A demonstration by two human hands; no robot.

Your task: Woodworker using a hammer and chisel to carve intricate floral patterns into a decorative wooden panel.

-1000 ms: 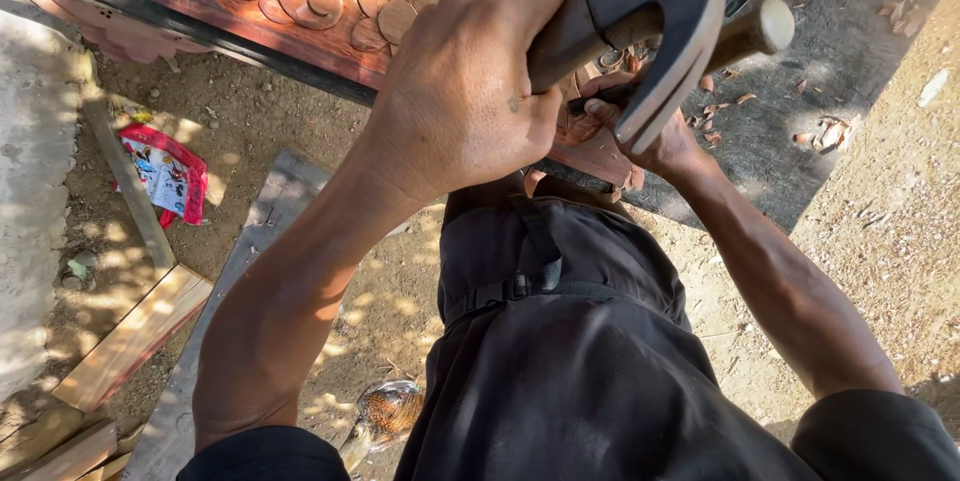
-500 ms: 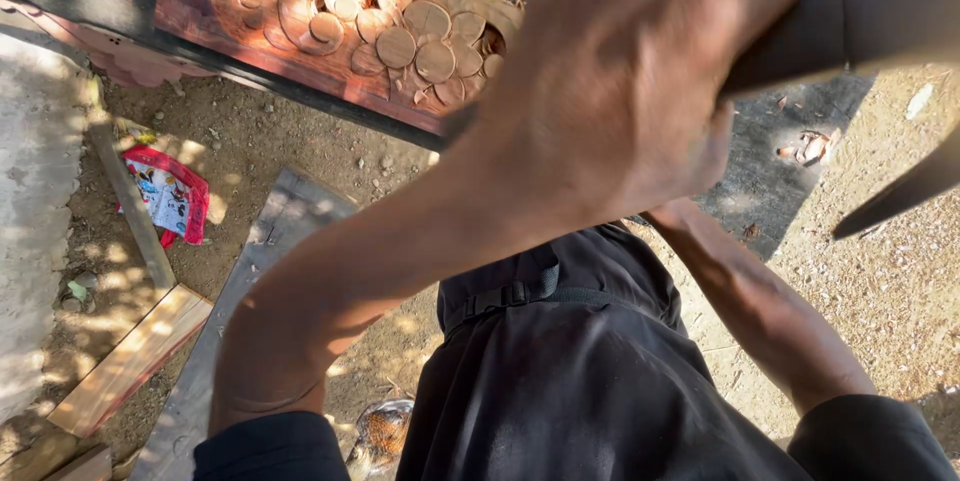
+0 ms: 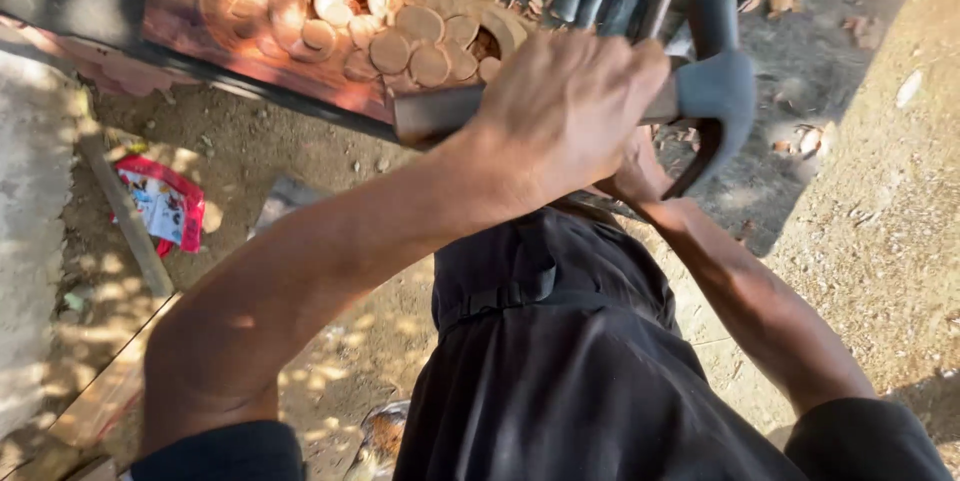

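- Left hand (image 3: 570, 106) is wrapped tight around the wooden handle of a hammer (image 3: 715, 91), held up over the lap.
- Right hand (image 3: 635, 176) sits beneath, mostly hidden; its grip cannot be told.
- Carved wooden panel (image 3: 400, 31) lies beyond on the dirt.

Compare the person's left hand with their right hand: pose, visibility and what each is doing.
The left hand is in full view, fist closed around the handle of the claw hammer; the right hand sits lower, mostly hidden behind the left hand. The left hand is sunlit; the right hand is shaded, and its grip cannot be made out. Both are bare and held out in front of the carved wooden panel.
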